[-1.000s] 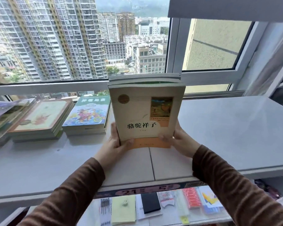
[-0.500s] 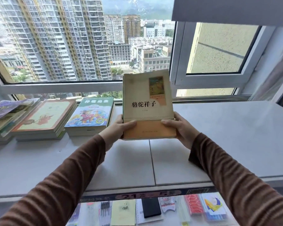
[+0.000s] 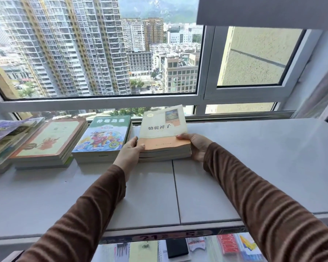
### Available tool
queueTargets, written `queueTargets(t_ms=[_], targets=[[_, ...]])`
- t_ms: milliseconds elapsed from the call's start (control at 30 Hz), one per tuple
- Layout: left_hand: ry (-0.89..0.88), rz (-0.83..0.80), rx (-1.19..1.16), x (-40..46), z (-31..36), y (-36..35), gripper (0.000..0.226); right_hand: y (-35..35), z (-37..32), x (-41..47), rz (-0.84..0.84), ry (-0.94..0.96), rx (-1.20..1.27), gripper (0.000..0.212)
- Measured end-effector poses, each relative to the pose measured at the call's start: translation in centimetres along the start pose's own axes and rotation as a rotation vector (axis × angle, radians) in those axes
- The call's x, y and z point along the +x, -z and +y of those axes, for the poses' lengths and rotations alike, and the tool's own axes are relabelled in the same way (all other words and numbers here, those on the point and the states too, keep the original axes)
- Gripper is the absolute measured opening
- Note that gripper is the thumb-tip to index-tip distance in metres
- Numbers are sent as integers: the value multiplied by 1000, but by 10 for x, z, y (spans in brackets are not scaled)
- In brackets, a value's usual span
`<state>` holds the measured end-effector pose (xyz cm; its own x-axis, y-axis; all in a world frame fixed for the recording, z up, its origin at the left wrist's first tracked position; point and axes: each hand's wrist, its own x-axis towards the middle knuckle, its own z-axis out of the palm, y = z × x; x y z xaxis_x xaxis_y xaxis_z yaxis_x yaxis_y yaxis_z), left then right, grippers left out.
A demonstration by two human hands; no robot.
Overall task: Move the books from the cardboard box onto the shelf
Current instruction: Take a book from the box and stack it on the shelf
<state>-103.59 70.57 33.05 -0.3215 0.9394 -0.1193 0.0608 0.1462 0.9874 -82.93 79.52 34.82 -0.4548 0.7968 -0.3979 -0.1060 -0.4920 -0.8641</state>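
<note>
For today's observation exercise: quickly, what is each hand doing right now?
Left hand: closed on the left edge of the stack of cream-and-orange books.
Right hand: closed on the stack's right edge.

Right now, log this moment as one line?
phase: placing | object: cream-and-orange paperback stack flat on grey shelf | left hand: gripping left edge | right hand: gripping right edge | neighbour: green-covered book stack, apart

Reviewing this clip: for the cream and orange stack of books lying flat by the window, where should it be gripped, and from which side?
Grip the cream and orange stack at its near corners, one hand per side, as the left hand and right hand do. It lies flat on the shelf with the green-covered stack close on its left, so approaching from the near edge seems easiest.
</note>
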Motion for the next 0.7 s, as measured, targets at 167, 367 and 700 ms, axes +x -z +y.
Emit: queueTargets(t_ms=[167, 367, 700], targets=[[-20, 84, -15, 3, -5, -6, 57, -8, -8, 8, 25, -38, -70, 13], [-29, 131, 41, 2, -11, -10, 59, -5, -7, 9, 153, 104, -229, 29], [-102, 136, 178, -13, 0, -14, 64, 10, 18, -4, 235, 267, -594, 72]])
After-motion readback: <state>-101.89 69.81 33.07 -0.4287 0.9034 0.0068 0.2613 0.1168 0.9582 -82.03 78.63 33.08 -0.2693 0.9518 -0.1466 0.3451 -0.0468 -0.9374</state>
